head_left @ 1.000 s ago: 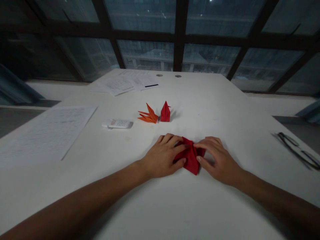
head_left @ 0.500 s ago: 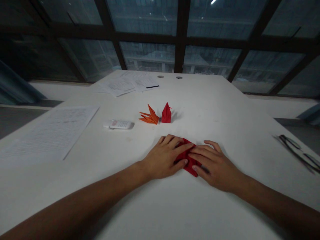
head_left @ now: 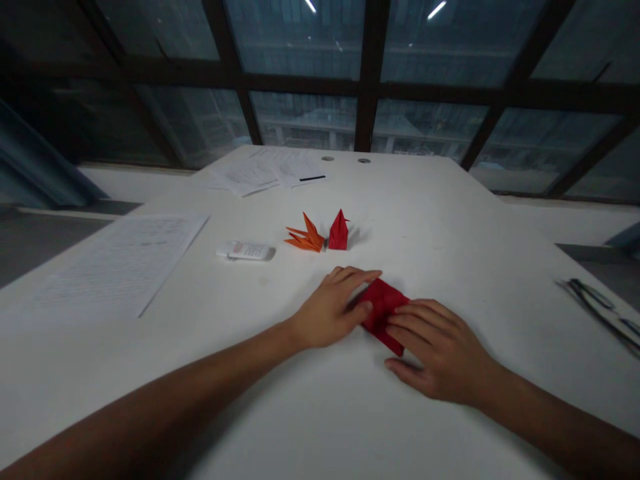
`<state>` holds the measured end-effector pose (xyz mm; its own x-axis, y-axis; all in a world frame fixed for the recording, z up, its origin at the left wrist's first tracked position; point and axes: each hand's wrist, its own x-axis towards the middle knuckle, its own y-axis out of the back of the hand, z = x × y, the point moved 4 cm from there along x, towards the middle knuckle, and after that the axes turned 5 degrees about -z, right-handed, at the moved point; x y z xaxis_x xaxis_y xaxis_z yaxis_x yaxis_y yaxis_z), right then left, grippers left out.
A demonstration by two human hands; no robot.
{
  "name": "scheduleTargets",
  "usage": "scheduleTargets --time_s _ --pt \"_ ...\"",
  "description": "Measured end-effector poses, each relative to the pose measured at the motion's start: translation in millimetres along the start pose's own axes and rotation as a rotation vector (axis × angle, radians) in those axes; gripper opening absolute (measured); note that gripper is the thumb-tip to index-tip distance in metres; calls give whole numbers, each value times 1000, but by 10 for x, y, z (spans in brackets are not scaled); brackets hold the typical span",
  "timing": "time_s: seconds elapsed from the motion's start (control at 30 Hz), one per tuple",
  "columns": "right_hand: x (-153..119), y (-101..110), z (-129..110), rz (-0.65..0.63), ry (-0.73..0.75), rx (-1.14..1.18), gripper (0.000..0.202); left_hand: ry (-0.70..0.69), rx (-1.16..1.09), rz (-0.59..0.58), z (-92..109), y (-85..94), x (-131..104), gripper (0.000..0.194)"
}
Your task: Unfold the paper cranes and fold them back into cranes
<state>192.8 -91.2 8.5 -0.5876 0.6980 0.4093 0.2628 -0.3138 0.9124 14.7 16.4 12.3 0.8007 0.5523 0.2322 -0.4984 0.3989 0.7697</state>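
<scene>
A folded piece of red paper [head_left: 381,303] lies turned cornerwise on the white table. My left hand [head_left: 327,307] holds its left corner, the thumb on top and the index finger along the far edge; the other fingers are partly hidden. On the paper's right side rest the stretched fingers of my right hand [head_left: 440,347], its thumb apart near the closest corner. Beyond the paper stand a red origami piece [head_left: 339,233] with a pointed top and an orange origami piece [head_left: 307,237] with several spikes, side by side.
A white object with printed text [head_left: 246,251] lies left of the origami. Printed sheets [head_left: 130,260] cover the table's left side, and more papers [head_left: 260,170] with a dark strip [head_left: 313,178] lie at the back. Eyeglasses [head_left: 595,307] lie near the right edge.
My hands have moved apart, uncovering more of the red paper. The right hand has shifted right and nearer, its thumb off the paper. The whole view has shifted slightly.
</scene>
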Motion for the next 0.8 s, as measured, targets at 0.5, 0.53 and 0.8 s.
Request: scheduleTargets --time_s 0.5,0.53,0.8 --pt "5 -54 71 53 -161 -1 14 -50 -43 -28 -97 -23 55 45" --pt "4 -53 75 54 -161 7 14 -54 -53 -29 -93 -20 57 41" --pt "18 -36 63 70 -124 68 13 -47 -61 -11 -95 -21 54 17"
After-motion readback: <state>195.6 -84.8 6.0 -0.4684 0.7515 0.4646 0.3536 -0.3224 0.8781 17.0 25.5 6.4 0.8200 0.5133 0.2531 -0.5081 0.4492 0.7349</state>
